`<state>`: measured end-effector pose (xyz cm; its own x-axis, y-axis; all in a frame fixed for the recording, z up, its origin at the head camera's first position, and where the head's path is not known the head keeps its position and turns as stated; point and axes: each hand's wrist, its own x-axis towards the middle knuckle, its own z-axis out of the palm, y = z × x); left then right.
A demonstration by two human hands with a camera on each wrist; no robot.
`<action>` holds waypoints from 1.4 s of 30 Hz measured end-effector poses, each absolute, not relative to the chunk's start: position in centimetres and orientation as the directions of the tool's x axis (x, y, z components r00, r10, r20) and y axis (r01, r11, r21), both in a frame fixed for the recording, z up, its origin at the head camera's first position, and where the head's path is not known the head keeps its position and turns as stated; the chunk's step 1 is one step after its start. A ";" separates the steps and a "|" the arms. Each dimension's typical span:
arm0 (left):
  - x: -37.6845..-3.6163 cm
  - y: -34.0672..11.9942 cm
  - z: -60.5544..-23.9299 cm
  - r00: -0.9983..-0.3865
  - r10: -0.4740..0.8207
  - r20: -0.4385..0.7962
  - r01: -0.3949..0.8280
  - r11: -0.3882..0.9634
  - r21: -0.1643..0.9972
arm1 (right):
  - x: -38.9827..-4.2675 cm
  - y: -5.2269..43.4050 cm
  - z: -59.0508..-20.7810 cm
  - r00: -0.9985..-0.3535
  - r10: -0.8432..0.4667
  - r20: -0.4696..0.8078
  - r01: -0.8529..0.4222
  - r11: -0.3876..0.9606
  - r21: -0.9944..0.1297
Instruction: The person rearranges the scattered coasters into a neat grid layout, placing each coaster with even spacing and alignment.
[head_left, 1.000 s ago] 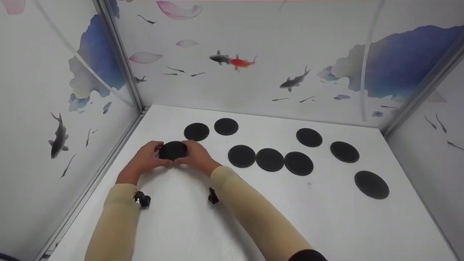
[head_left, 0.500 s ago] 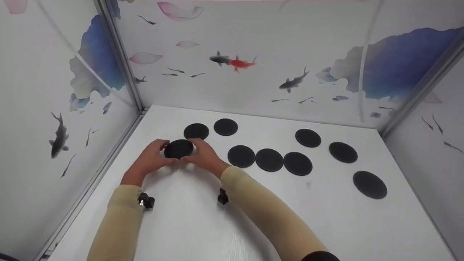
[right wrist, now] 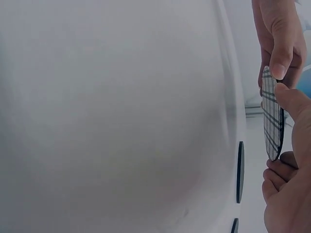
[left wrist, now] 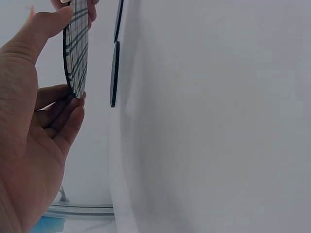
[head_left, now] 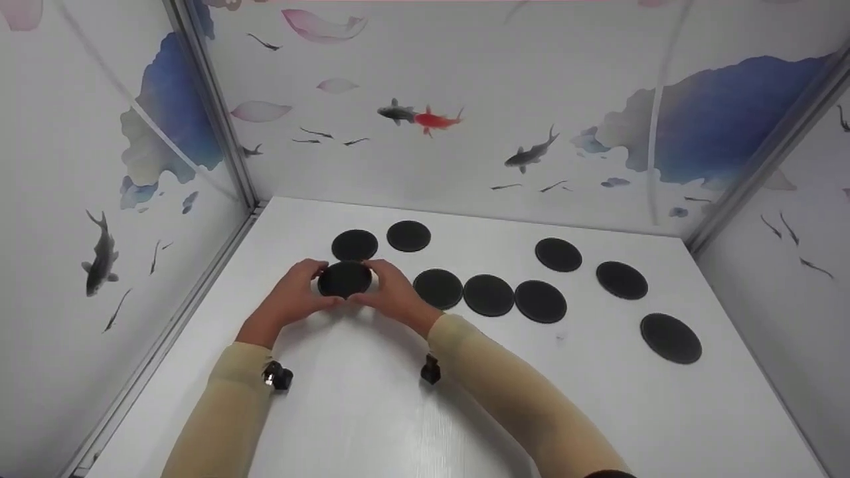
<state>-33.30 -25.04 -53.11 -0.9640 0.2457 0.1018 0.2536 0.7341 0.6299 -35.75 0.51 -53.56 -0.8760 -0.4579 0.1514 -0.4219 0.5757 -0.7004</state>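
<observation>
Between both hands is a round coaster, black on top, with a plaid underside seen in the wrist views. It is held raised off the white table. My left hand pinches its left edge, thumb at the near side and fingers at the far side. On the opposite edge, my right hand pinches it the same way. The thumbs are close together at the near rim. Just beyond it lies another black coaster, partly overlapped in the head view. To the right of my right hand lies a coaster.
Two more coasters, a middle one and a right one, continue a touching row. A coaster lies at the back. Several others, such as one, are spread at the right of the white table. Fish-printed walls enclose it.
Both hands have moved right together, carrying the coaster with them toward the row of three. The coasters on the table keep their arrangement; the head view has shifted slightly.
</observation>
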 end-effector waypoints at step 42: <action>-30.8 -14.2 -53.2 -0.879 0.430 0.209 0.472 0.716 0.513 | -30.3 12.2 -53.7 -0.864 -0.420 0.276 -0.484 0.549 -0.682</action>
<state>-30.83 -14.19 -53.19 -0.8786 0.4296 0.2085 0.4722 0.7165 0.5135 -30.33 12.22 -53.74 -0.8645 -0.4202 0.2758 -0.4841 0.5486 -0.6817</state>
